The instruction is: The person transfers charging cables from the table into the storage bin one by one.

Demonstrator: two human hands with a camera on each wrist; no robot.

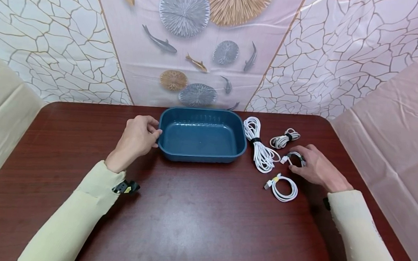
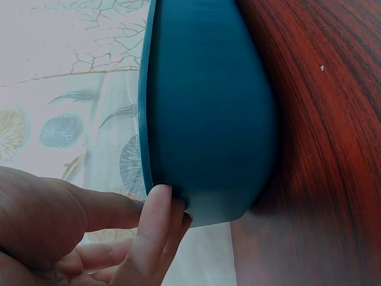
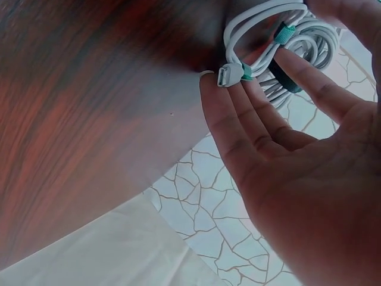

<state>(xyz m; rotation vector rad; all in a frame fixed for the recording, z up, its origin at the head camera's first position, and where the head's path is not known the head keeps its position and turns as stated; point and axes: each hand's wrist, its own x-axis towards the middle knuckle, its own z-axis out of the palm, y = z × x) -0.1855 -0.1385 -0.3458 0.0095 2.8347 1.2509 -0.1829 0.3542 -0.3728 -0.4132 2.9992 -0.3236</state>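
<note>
A dark blue rectangular tub stands at the back middle of the brown table. My left hand pinches its left rim, with fingertips against the outer wall in the left wrist view. At the right, my right hand is spread around a small coiled white charging cable, thumb on the near side and fingers on the far side. This cable has green ties and a metal plug. Its fingers look fairly straight in the right wrist view; whether they press the cable is unclear.
A long white cable bundle with a black strap lies right of the tub. Behind my right hand is a smaller grey-white cable bundle. Nearer lies a coiled white cable with a yellow tie. Patterned cloth walls border the table.
</note>
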